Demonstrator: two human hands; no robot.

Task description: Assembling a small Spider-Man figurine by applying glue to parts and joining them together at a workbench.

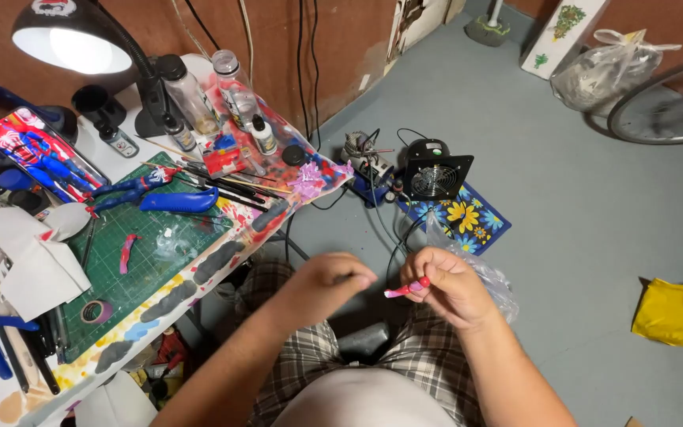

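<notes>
Two bare hands are in the lower middle of the frame, above a lap in checked shorts (428, 364). The right hand (448, 289) is clenched around a small pink plastic piece (405, 290), which sticks out to the left between its thumb and fingers; a crumpled clear plastic bag (484, 277) shows behind this hand, touching it. The left hand (327, 281) is curled loosely just beside the pink piece, and I cannot tell if it holds anything. At the left of the frame stands a paint-stained work table (199, 273) with a green cutting mat (148, 261), a blue utility knife (179, 200) and some thin brushes (231, 188). A black desk lamp (73, 39) shines in the upper left. On the grey floor in the upper middle sits a small black fan (435, 172) on a blue flower-pattern mat (472, 217), and a yellow plastic bag (681, 315) lies at the right edge.
</notes>
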